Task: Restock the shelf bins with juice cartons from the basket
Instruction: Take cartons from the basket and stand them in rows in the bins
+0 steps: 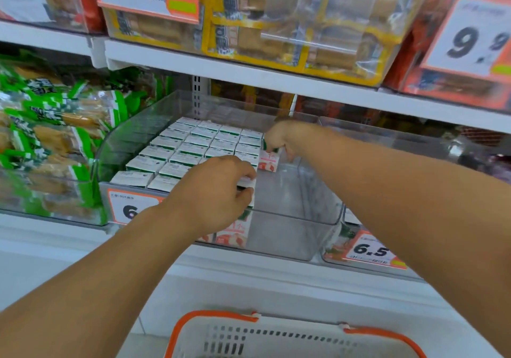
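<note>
A clear plastic shelf bin holds several rows of white-and-green juice cartons filling its left and back parts. My left hand grips a carton at the front end of the rightmost row. Deeper in the bin, my right hand pinches another carton with a pink front, at the back of the same row. The right side of the bin floor is bare. A white basket with orange handles sits at the bottom edge; its inside is out of view.
Green snack packs fill the bin to the left. Another clear bin with a 6.5 price tag stands to the right. A shelf board with yellow packs hangs close above.
</note>
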